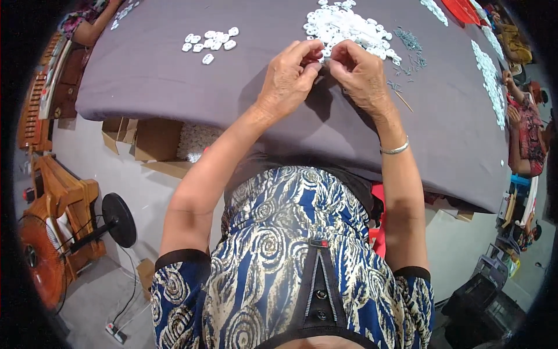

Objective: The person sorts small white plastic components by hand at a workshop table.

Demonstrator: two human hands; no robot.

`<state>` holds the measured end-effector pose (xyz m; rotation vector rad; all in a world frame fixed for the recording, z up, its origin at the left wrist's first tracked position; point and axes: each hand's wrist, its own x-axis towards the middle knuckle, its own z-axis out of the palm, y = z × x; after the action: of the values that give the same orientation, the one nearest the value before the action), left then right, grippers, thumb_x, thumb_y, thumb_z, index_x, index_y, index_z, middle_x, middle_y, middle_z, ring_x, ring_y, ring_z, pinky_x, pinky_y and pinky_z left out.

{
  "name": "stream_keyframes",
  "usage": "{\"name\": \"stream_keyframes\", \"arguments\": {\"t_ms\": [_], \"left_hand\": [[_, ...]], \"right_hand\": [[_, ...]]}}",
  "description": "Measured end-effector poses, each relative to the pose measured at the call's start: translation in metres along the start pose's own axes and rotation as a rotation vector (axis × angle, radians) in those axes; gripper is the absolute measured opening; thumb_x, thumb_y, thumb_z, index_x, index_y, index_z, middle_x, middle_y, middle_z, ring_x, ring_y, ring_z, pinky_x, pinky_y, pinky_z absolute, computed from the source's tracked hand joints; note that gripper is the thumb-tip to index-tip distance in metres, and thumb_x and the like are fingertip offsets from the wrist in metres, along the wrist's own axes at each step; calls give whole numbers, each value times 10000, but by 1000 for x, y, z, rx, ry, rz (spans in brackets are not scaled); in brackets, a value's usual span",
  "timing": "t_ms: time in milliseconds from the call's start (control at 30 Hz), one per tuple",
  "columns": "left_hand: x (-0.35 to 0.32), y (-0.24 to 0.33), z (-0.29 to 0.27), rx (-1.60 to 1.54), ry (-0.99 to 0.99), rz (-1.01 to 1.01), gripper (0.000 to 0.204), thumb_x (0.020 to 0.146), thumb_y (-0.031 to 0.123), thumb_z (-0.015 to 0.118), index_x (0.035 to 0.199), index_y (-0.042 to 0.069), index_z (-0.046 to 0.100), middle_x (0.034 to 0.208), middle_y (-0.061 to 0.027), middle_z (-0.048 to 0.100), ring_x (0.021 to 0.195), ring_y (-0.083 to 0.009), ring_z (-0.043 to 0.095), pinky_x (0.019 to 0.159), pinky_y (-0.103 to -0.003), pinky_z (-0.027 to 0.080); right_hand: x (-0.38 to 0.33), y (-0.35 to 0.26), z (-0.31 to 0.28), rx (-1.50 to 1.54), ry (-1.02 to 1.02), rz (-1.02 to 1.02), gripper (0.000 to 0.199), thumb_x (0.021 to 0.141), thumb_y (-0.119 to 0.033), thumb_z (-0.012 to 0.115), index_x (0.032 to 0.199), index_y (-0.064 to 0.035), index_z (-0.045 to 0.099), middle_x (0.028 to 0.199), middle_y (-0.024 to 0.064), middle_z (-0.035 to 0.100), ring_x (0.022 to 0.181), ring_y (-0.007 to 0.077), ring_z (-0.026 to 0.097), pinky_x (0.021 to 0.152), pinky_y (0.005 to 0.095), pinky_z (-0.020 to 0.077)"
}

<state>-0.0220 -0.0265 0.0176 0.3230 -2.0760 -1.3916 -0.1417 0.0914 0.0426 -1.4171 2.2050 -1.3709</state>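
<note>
My left hand (290, 78) is closed in a pinch on a small white plastic piece (321, 56), mostly covered by the fingertips. Close beside it, my right hand (361, 75) is also pinched, its fingertips near that same piece; whatever lies between them is hidden. Just beyond both hands is a heap of white plastic pieces (351, 28), oval with holes. To its right lies a scatter of small grey metal screws or pins (410, 41). A thin wooden stick (404, 100) rests near my right wrist. Several white pieces (215, 41) form a loose group at the left.
A grey cloth (192, 87) covers the table. Other people sit at its left and right edges, with more white pieces (490, 75) along the right and a red basin (462, 10) at the far right. Under the table stands an open cardboard box (157, 139); a fan (40, 262) is lower left.
</note>
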Motion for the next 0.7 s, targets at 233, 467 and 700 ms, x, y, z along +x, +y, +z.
{"name": "stream_keyframes", "arguments": {"t_ms": [233,467,700], "left_hand": [[0,-7,-1,-140,-76,-69,295,873,-5,603,1164,23,563,938,-15,586,845,-74,557,724,-217,490],[-1,-9,3,-359,-12,-160,279,871,2,619,1142,24,559,910,-15,584,790,-60,547,677,-195,471],[0,-3,3,-447,-12,-207,284,876,17,617,1149,25,535,913,-15,576,790,-66,548,663,-200,474]], "right_hand": [[-2,10,0,189,-74,23,122,836,-98,632,929,-19,617,791,61,658,727,113,603,697,266,499],[-2,14,2,251,-72,22,120,848,-87,624,940,-10,631,790,47,661,731,93,595,695,250,495],[5,18,-36,279,125,35,75,851,-44,621,909,-8,653,774,13,647,729,54,574,659,213,474]]}}
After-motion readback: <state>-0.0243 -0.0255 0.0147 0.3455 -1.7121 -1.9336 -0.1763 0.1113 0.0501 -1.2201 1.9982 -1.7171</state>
